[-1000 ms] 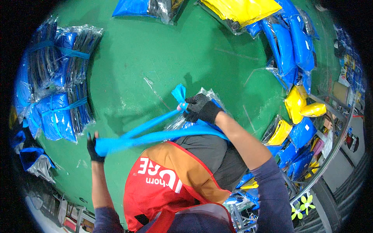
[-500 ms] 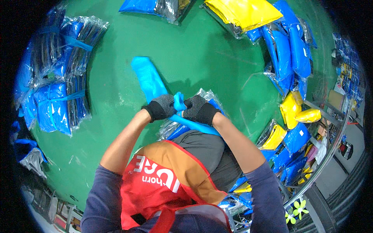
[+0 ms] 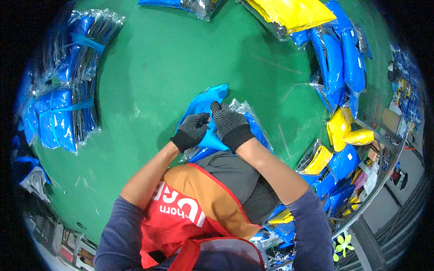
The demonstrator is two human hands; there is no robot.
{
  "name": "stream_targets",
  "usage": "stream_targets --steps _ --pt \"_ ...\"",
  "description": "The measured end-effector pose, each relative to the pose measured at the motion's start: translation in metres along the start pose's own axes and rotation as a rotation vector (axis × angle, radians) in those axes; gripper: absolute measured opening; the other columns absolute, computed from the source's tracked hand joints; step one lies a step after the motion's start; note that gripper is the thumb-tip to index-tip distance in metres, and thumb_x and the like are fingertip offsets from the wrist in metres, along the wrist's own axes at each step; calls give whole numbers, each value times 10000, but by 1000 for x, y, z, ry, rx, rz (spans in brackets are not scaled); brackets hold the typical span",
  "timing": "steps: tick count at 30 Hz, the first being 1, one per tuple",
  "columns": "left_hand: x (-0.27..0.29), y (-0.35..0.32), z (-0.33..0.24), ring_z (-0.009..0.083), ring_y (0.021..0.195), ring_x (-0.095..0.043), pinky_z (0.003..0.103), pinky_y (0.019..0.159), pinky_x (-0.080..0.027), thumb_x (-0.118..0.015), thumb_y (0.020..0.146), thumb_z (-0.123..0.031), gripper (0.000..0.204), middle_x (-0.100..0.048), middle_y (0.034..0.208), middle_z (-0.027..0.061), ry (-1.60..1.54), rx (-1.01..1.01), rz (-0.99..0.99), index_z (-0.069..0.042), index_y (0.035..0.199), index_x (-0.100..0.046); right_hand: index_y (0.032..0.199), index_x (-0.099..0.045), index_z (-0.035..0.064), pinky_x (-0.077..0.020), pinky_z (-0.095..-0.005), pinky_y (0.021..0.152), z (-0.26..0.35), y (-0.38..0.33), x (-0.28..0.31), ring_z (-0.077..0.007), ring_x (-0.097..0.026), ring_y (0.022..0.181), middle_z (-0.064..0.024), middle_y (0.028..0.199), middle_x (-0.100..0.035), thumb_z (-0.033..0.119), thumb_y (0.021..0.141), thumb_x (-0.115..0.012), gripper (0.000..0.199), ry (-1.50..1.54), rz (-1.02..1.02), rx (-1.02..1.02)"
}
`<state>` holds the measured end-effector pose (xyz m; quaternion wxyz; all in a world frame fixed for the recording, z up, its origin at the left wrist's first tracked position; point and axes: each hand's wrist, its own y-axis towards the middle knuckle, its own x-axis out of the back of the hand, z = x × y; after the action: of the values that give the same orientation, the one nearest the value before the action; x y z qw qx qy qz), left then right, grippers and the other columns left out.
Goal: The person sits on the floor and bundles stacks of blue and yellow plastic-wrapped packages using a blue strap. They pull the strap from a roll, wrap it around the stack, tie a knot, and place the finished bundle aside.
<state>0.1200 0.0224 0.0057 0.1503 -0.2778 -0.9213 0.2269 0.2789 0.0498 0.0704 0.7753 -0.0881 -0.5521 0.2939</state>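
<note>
Left hand [image 3: 193, 130] in a black dotted knit glove, fingers curled shut around a light-blue strap [image 3: 202, 103]. Right hand [image 3: 229, 123], same glove, closed on the strap just beside it; its fingertips are hidden, so exact finger placement can't be told. Hands are close together, knuckles up, forearms coming in from below.

Strap location: centre of view, over a clear-bagged blue bundle [image 3: 258, 132] on the green floor [image 3: 158, 77]. One wide, folded length sticks up past the hands, curving to the right at its tip; another part shows below, between the wrists. Can't tell if it's knotted, gloves cover that spot. Crinkled clear plastic of the bundle shows past the right hand.

Bundle sits right in front of a dark grey trouser leg [image 3: 235, 174] and a red-and-orange apron [image 3: 181, 217].

Around: banded stack of bagged blue packs [image 3: 56, 110] at left, light-blue bands across it. Yellow bagged pack [image 3: 291, 16] up top, toward the right. Long blue bagged packs [image 3: 329, 58] beside it, smaller yellow packets [image 3: 338, 128] below those. Curved metal rail [image 3: 384, 181] at far right.
</note>
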Motion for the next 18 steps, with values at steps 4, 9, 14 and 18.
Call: stream_targets --steps 4,9,14,18 --pt "14 2 -12 143 851 -568 281 774 -453 -571 818 -167 315 -629 984 113 -330 123 121 6 1081 -578 984 -512 18 -492 -383 482 -8 -2 3 -284 -611 609 -188 872 -544 149 825 -450 215 -84 -59 158" --pt "25 10 -10 92 826 -528 251 759 -438 -632 808 -228 313 -612 907 48 -448 98 292 -1 1022 -602 851 -566 86 -477 -341 469 -18 -11 10 -223 -602 586 -81 715 -569 189 843 -448 157 -146 -176 368" --pt "19 17 -2 119 875 -567 270 788 -454 -675 767 -192 321 -635 963 67 -363 114 358 -9 1024 -611 862 -572 110 -472 -342 462 -21 -15 10 -216 -601 585 -77 733 -575 193 838 -449 151 -207 -155 391" --pt "24 21 -20 185 679 -571 330 613 -462 -614 768 -196 156 -599 765 78 134 -300 154 -49 821 -605 923 -608 114 -491 -402 592 -21 -18 11 -269 -614 706 -116 855 -612 195 800 -463 207 -180 -23 296"
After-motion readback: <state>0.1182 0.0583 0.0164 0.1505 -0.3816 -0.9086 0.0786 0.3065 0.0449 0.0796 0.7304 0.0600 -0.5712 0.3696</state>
